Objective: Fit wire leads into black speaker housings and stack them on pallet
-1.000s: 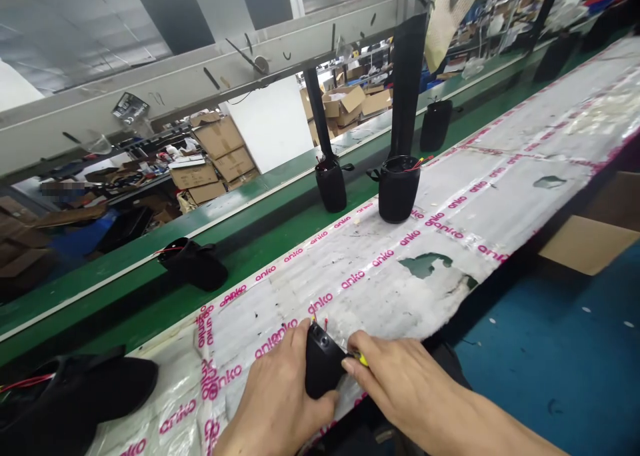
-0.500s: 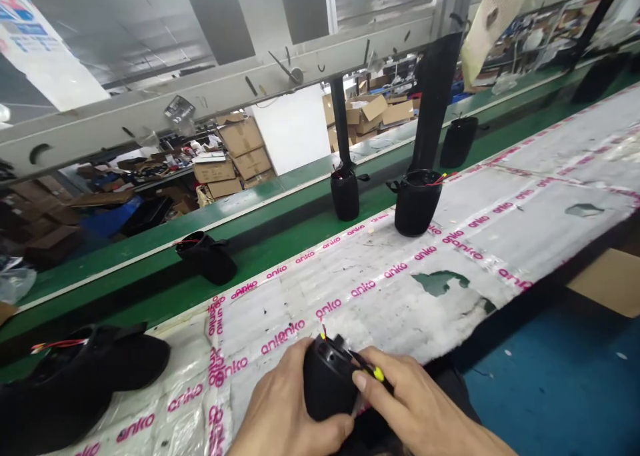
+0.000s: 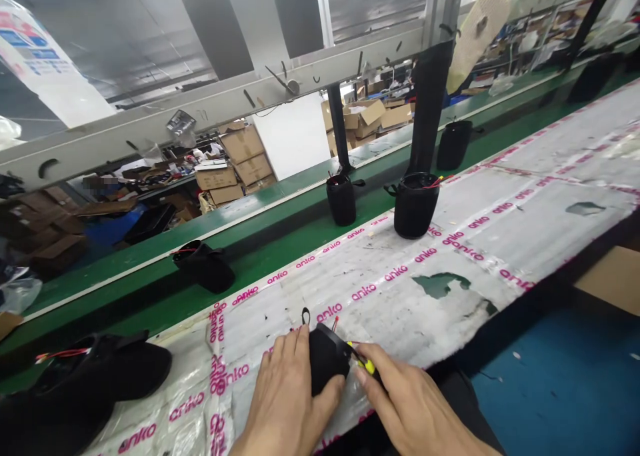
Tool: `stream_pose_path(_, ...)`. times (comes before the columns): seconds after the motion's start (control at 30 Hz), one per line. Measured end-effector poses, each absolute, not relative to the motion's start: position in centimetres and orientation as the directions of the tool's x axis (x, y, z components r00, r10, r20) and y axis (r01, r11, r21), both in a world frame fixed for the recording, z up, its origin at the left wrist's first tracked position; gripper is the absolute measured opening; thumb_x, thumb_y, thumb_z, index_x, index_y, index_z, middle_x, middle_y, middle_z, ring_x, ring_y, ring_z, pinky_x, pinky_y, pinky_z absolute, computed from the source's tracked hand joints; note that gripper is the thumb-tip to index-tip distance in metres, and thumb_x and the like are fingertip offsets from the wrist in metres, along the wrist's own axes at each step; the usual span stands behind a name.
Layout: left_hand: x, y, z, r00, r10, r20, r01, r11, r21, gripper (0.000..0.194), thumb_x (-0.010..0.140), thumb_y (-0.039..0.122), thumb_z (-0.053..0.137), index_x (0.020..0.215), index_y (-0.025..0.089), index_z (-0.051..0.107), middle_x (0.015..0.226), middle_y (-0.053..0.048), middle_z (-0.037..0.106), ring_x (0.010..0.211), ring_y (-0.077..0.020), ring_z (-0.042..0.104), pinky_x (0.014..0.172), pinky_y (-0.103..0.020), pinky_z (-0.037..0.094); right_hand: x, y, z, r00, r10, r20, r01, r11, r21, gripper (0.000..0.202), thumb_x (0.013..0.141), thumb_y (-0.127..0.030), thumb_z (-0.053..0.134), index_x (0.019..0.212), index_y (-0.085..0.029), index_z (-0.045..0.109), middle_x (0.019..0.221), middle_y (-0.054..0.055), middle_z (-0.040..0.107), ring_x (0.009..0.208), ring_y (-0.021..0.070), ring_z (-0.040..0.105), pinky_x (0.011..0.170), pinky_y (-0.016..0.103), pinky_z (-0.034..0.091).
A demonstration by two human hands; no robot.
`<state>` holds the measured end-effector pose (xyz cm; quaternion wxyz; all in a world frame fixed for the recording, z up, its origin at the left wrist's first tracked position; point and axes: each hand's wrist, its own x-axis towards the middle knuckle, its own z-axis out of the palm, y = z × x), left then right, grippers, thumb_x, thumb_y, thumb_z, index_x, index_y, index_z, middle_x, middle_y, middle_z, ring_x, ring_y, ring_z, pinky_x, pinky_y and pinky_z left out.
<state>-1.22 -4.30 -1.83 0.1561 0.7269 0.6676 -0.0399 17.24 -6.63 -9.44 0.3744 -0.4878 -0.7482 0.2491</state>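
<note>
A black, cup-shaped speaker housing [image 3: 325, 363] with a red wire and a small strap loop lies tilted over the wrapped bench. My left hand [image 3: 287, 383] is closed round its left side, thumb across the lower front. Between the thumb and fingers of my right hand [image 3: 400, 389] is a slim black tool with yellow on its handle [image 3: 369, 365]. The tool's dark front end meets the housing's rim on the right; its exact kind is hard to make out. The lower part of the tool is hidden in my palm.
Another black housing [image 3: 416, 206] stands upright on the bench wrapping [image 3: 350, 269]. More housings, one tilted [image 3: 205, 267] and one upright [image 3: 341, 199], are on the green conveyor [image 3: 280, 243]. Dark housings [image 3: 100, 383] lie at left. A metal beam [image 3: 225, 103] crosses above.
The housing has been turned and tipped in my left hand, so its side and strap loop now show. The left fingers have shifted over it; the tool stays at its rim.
</note>
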Motion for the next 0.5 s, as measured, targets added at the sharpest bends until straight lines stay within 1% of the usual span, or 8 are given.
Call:
stream_pose_path(0.07,-1.4,-4.1,-1.7,0.111,0.953,-0.281,0.979,-0.056,0.196,0.078,0.087,0.051,0.048,0.151,0.008,0.035,0.153,-0.018,0.044,0.139,-0.0333,0.044,0.112,-0.048,0.037,17.2,-6.6,-9.6,-0.257,0.904,0.340,0.588,0.426,-0.687,0.027,0.105,-0.026,0.029,0.122,-0.022,0.048,0.096,0.006,0.073,0.076,0.0229,0.072,0.061,0.031,0.050)
stream_pose_path(0.17,-1.5,-3.8,-1.5,0.094,0.940,-0.329,0.975,-0.021,0.221,0.077,0.088,0.048,0.048,0.153,0.010,0.030,0.151,-0.016,0.047,0.133,-0.0307,0.052,0.109,-0.043,0.042,16.8,-6.7,-10.3,-0.300,0.883,0.362,0.708,0.460,-0.535,0.026,0.105,-0.026,0.027,0.119,-0.019,0.048,0.076,0.003,0.071,0.057,0.0244,0.069,0.049,0.033,0.043)
stream_pose_path(0.23,-1.3,-3.5,-1.2,0.072,0.932,-0.355,0.978,0.004,0.211,0.077,0.088,0.046,0.049,0.153,0.010,0.030,0.150,-0.015,0.050,0.131,-0.0308,0.054,0.108,-0.043,0.042,16.5,-6.8,-10.7,-0.328,0.872,0.363,0.752,0.474,-0.459,0.025,0.105,-0.024,0.025,0.115,-0.019,0.048,0.070,0.001,0.069,0.051,0.0250,0.067,0.046,0.035,0.038)
stream_pose_path(0.33,-1.1,-3.3,-0.9,0.064,0.925,-0.374,0.982,0.009,0.190,0.076,0.088,0.044,0.049,0.153,0.010,0.030,0.151,-0.015,0.048,0.132,-0.0315,0.054,0.108,-0.044,0.042,16.2,-6.7,-10.7,-0.351,0.860,0.370,0.763,0.492,-0.419,0.026,0.106,-0.023,0.021,0.110,-0.019,0.047,0.068,0.001,0.067,0.052,0.0248,0.067,0.046,0.037,0.035)
stream_pose_path(0.5,-1.1,-3.3,-1.1,0.064,0.927,-0.369,0.983,0.006,0.184,0.075,0.089,0.045,0.048,0.152,0.010,0.030,0.152,-0.015,0.046,0.133,-0.0315,0.053,0.108,-0.045,0.043,16.0,-6.3,-10.6,-0.355,0.860,0.366,0.773,0.490,-0.402,0.027,0.108,-0.026,0.018,0.108,-0.021,0.045,0.067,0.000,0.064,0.052,0.0233,0.065,0.047,0.036,0.032)
